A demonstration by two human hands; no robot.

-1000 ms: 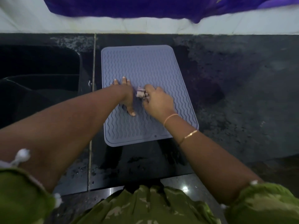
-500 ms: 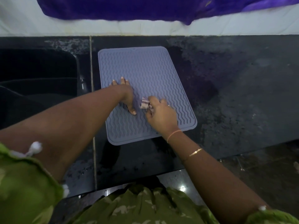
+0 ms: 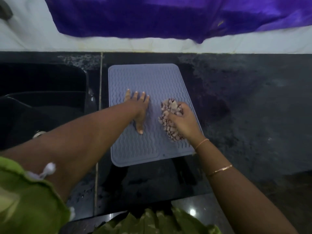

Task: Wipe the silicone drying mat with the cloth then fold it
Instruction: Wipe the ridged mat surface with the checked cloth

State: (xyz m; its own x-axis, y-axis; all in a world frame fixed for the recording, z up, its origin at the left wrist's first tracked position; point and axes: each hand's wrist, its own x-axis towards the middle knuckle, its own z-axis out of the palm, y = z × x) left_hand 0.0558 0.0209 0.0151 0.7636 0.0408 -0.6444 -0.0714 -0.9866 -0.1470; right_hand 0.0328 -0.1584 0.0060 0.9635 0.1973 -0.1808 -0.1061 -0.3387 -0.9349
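Left hand [image 3: 137,108] flat and open, pinning the mat [image 3: 152,115] on the table [image 3: 253,107]; right hand [image 3: 183,120] clenches the bunched cloth [image 3: 168,120] against it. Ease that pinning pressure and the mat could slide or buckle mid-wipe.

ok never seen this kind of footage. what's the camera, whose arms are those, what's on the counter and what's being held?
There is no robot here. One wide-angle camera sits on a person's head and looks forward and down, so the two arms reaching in from the bottom are the wearer's own.

A grey silicone drying mat with wavy ridges lies flat on a dark stone counter. A dark sink sits to its left, and a purple fabric hangs above, at the back.

The left hand lies open, palm down, on the mat. The right hand grips a bunched, patterned cloth and presses it onto the mat's right side. The mat is not yet folded.
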